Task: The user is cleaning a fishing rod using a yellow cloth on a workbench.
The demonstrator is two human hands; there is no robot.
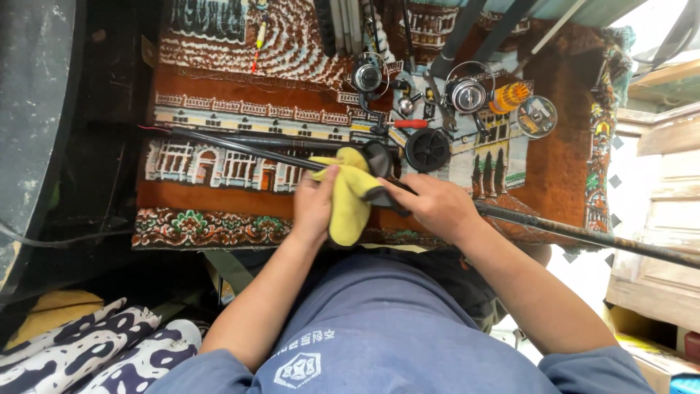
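closely held, dark slim fishing rod (240, 146), crumpled yellow cloth (348, 201)

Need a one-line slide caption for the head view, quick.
Left hand presses a yellow cloth on a dark fishing rod gripped by the right hand, above a patterned rug.

The left hand (315, 204) presses a yellow cloth (348, 197) against a long dark fishing rod (240, 146), while the right hand (435, 208) closes around the rod just beside it. Spinning reels (467, 95), a black spool (428, 149) and a red-handled tool (408, 124) lie on the patterned rug (219, 197).
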